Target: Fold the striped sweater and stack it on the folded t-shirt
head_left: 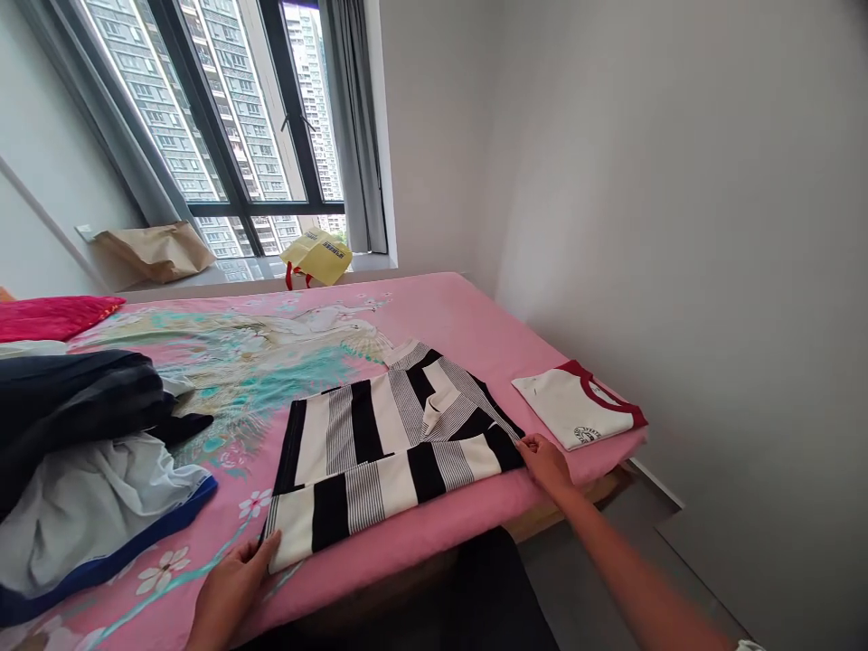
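A black and white striped shirt lies flat on the pink bed, its near side turned inward in a long strip. At the strip's left end, my left hand pinches the hem corner between thumb and fingers. My right hand grips the other end of the strip, by the shoulder, with its fingers closed on the cloth. Just beyond that hand rests a folded white T-shirt with a dark red collar and trim.
Dark clothing and a crumpled white garment with a blue edge are heaped at the left of the pink bedsheet. A brown paper bag and a yellow bag sit by the window. A wall borders the bed's right side.
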`<state>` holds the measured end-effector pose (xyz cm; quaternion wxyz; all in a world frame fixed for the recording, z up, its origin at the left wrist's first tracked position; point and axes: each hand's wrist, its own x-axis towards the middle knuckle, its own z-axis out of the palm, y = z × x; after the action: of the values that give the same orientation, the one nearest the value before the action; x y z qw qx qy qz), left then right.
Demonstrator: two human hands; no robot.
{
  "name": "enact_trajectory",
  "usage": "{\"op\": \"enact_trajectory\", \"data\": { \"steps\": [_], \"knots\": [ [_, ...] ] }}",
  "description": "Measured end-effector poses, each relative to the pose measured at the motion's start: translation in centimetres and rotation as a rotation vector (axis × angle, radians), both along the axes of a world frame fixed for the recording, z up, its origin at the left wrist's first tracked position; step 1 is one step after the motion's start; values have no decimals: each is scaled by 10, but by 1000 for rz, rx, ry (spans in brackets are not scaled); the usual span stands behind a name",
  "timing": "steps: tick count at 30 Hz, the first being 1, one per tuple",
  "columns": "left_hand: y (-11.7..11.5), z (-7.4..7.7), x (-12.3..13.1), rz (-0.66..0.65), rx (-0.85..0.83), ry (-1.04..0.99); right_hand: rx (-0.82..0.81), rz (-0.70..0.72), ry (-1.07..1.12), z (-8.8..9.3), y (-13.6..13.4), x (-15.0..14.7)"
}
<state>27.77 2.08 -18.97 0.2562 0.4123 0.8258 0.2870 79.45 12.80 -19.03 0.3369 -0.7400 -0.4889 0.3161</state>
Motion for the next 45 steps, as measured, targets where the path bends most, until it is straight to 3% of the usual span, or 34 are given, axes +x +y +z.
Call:
{"op": "enact_trajectory", "data": {
  "steps": [3,5,7,9,11,13,17,21,24,26,30,34,37,41,45],
  "knots": [
    [-7,8,3,109,2,105,188,68,-157,10,-10,-14],
    [-11,12,14,146,165,235,364,223,-265,17,-15,-33],
    [-11,14,33,-30,380,348,526,400,-356,22,-18,-59],
    [-4,15,56,-340,477,390,584,551,-395,22,-19,-87],
    [7,12,74,-572,397,416,525,691,-429,18,-18,-110],
    [17,8,81,-623,211,491,371,770,-511,8,-13,-121],
    [26,-4,71,-471,-97,681,113,639,-708,-18,0,-115],
    [27,-11,64,-460,-154,761,143,584,-794,-35,3,-106],
    [34,-5,74,-392,-94,783,204,581,-804,-36,1,-107],
    [46,5,91,-391,41,767,220,581,-793,-35,0,-108],
    [87,27,152,-567,309,626,236,577,-749,-35,1,-107],
    [138,36,219,-603,279,532,269,571,-699,-38,3,-105],
    [170,28,244,-549,194,460,278,575,-662,-41,5,-104],
    [196,11,233,-431,187,409,287,583,-614,-42,7,-103],
    [200,10,215,-384,218,417,286,582,-586,-41,7,-102]
  ]
}}
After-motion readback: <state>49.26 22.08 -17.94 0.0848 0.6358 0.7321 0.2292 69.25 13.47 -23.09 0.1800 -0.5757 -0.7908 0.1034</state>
